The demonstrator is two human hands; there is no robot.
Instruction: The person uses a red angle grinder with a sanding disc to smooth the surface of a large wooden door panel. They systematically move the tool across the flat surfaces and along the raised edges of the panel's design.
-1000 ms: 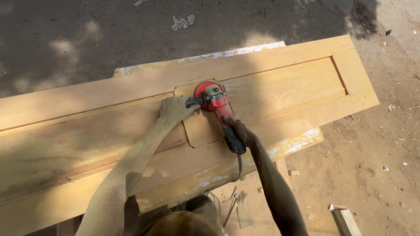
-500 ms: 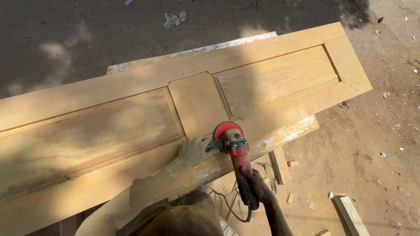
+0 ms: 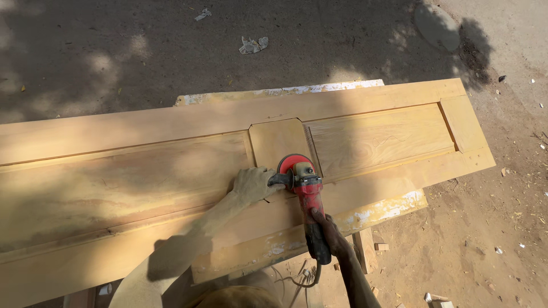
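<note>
The red, black-handled angle grinder [image 3: 302,197] sat on the pale wooden panelled door's [image 3: 171,171] middle rail, my left hand [image 3: 251,185] clasping its side handle, my right hand [image 3: 331,236] wrapping its body, sanding seemingly part-done.

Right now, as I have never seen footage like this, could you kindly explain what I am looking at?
The picture comes from a camera worn on a person's head, looking down at their own two bare hands. A long wooden door with sunken panels lies flat on a paint-stained board over dirt ground. The left hand grips the side handle of a red power sander, whose round pad sits on the door's middle block. The right hand holds the sander's dark rear body. Crumpled paper lies on the ground beyond.
</note>
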